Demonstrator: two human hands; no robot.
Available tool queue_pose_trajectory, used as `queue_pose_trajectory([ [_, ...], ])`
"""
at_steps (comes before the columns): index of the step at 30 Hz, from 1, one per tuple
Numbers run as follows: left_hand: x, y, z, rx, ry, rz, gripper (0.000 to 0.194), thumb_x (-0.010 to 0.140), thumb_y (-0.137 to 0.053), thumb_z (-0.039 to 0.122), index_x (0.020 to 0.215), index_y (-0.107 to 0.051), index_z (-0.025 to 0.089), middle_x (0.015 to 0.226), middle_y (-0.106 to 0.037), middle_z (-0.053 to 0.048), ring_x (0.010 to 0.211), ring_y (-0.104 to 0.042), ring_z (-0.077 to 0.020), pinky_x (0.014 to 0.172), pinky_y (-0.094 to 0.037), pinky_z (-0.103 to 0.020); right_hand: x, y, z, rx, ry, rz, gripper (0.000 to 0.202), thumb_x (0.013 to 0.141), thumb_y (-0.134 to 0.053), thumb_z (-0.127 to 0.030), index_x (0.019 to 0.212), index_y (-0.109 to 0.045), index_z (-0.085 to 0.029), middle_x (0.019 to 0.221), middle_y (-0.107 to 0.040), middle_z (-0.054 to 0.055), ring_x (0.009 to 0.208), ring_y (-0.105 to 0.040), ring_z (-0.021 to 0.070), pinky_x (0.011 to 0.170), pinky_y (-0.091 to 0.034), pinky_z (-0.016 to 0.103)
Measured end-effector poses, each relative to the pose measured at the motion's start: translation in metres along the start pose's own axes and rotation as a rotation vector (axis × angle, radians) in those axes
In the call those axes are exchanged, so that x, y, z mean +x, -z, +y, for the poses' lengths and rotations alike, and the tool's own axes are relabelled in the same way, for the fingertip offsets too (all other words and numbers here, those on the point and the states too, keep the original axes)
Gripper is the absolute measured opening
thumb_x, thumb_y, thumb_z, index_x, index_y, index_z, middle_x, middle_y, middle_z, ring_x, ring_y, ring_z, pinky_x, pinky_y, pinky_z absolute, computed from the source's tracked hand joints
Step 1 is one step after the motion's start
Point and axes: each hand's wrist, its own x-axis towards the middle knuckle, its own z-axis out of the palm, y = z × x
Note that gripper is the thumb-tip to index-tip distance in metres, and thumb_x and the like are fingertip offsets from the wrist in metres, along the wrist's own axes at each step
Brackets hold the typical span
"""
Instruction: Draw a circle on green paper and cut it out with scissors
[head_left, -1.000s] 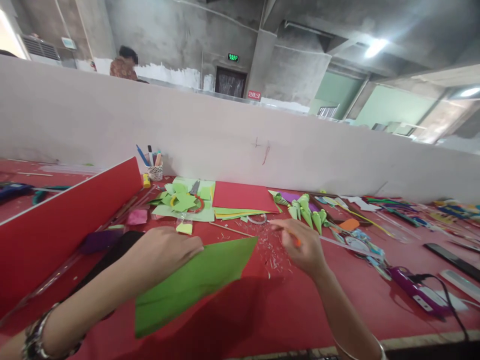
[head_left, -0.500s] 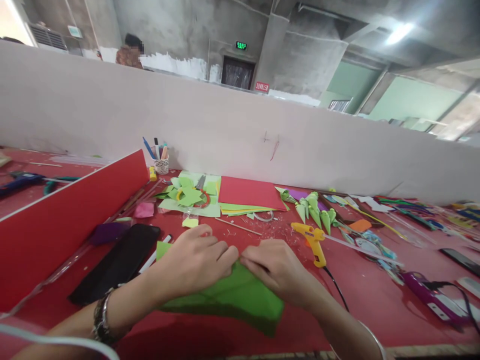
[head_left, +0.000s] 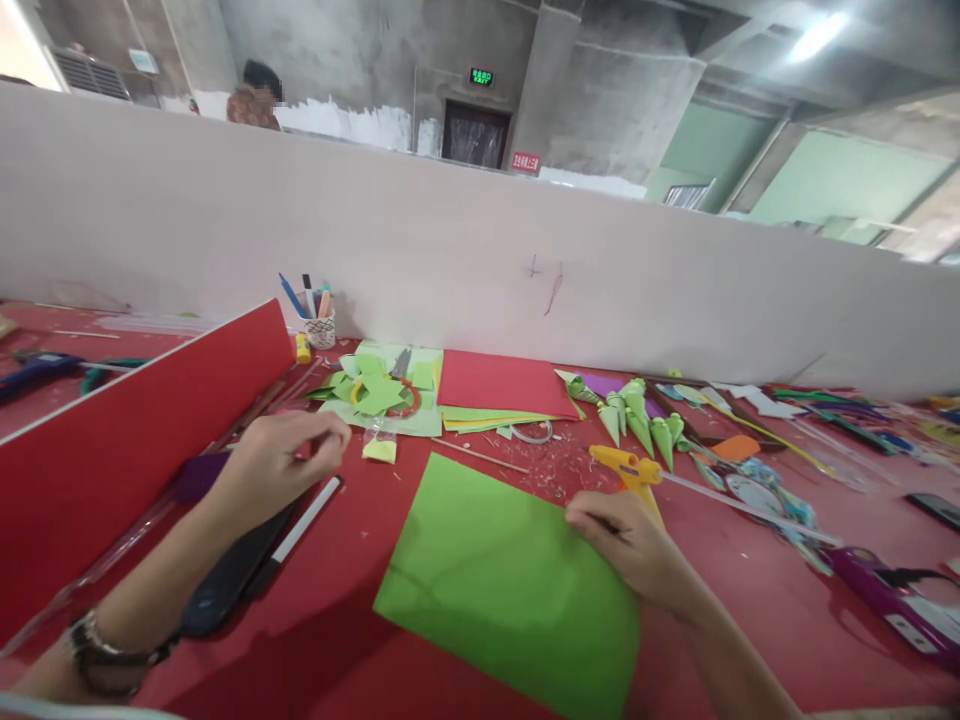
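A flat sheet of green paper (head_left: pixel 510 580) tilts across the front middle of the red table. Its upper right edge is pinched between the thumb and fingers of my right hand (head_left: pixel 630 540). To the left, my left hand (head_left: pixel 289 460) is raised above a black phone-like slab (head_left: pixel 217 590), its fingers curled in and apart from the paper; nothing shows in it. A white marker (head_left: pixel 306 520) with a dark end lies beside that slab. Just behind my right hand rests a yellow hot glue gun (head_left: pixel 630 466), partly covered by the hand, with a clear glue stick in its back.
Behind lie cut green paper pieces (head_left: pixel 379 395) with scissors, a red paper stack (head_left: pixel 502 385) and rolled green paper cones (head_left: pixel 634 415). A red divider (head_left: pixel 150 440) stands left, a pen cup (head_left: pixel 321 328) at the back. A purple power strip (head_left: pixel 885 600) lies right.
My left hand has let go of the green paper and moved left. My right hand has shifted right with the sheet, which now shows its broad face.
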Motion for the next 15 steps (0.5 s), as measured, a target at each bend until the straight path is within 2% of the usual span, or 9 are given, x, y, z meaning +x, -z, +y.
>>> queue_pose_trajectory([
  [2, 0.002, -0.011, 0.000, -0.339, 0.136, -0.127, 0.025, 0.084, -0.034, 0.030, 0.081, -0.054, 0.015, 0.060, -0.054, 0.004, 0.053, -0.049, -0.0082, 0.053, -0.040, -0.018, 0.002, -0.006, 0.002, 0.053, -0.037, 0.012, 0.035, 0.089, -0.038, -0.034, 0.058, -0.040, -0.018, 0.052, -0.037, -0.004, 0.047, -0.036, 0.0088, 0.046, -0.028, 0.021],
  [4, 0.000, -0.024, 0.004, -0.626, 0.183, -0.304, 0.030, 0.083, -0.035, 0.037, 0.090, -0.056, 0.016, 0.071, -0.061, -0.001, 0.061, -0.055, -0.0120, 0.059, -0.045, -0.022, 0.008, -0.014, 0.005, 0.095, -0.084, 0.030, 0.033, 0.089, -0.037, -0.035, 0.060, -0.041, -0.018, 0.054, -0.038, -0.004, 0.049, -0.037, 0.0091, 0.047, -0.028, 0.021],
  [6, -0.003, -0.033, 0.009, -0.766, 0.245, -0.449, 0.030, 0.078, -0.046, 0.042, 0.090, -0.059, 0.017, 0.078, -0.065, -0.003, 0.068, -0.057, -0.0156, 0.064, -0.047, -0.025, 0.014, -0.023, 0.012, 0.117, -0.150, 0.082, 0.033, 0.089, -0.036, -0.036, 0.063, -0.042, -0.018, 0.056, -0.039, -0.003, 0.052, -0.037, 0.0097, 0.049, -0.029, 0.021],
  [8, -0.005, -0.038, 0.010, -0.795, 0.300, -0.552, 0.027, 0.073, -0.054, 0.041, 0.083, -0.062, 0.018, 0.076, -0.065, -0.002, 0.069, -0.058, -0.0169, 0.065, -0.046, -0.026, 0.019, -0.030, 0.020, 0.125, -0.215, 0.146, 0.033, 0.088, -0.036, -0.038, 0.062, -0.040, -0.018, 0.057, -0.038, -0.003, 0.053, -0.037, 0.0102, 0.050, -0.030, 0.021],
  [11, -0.007, -0.038, 0.008, -0.734, 0.365, -0.591, 0.023, 0.073, -0.054, 0.039, 0.071, -0.063, 0.017, 0.066, -0.062, 0.000, 0.064, -0.055, -0.0149, 0.062, -0.043, -0.024, 0.024, -0.037, 0.032, 0.137, -0.272, 0.175, 0.034, 0.087, -0.036, -0.039, 0.061, -0.039, -0.018, 0.056, -0.036, -0.004, 0.052, -0.036, 0.0105, 0.049, -0.030, 0.021],
  [15, -0.007, -0.039, 0.006, -0.762, 0.424, -0.506, 0.025, 0.074, -0.053, 0.038, 0.063, -0.059, 0.017, 0.060, -0.054, 0.003, 0.059, -0.048, -0.0116, 0.057, -0.038, -0.020, 0.026, -0.045, 0.039, 0.121, -0.298, 0.125, 0.032, 0.088, -0.034, -0.037, 0.064, -0.045, -0.018, 0.059, -0.042, -0.002, 0.055, -0.041, 0.0120, 0.052, -0.034, 0.023],
])
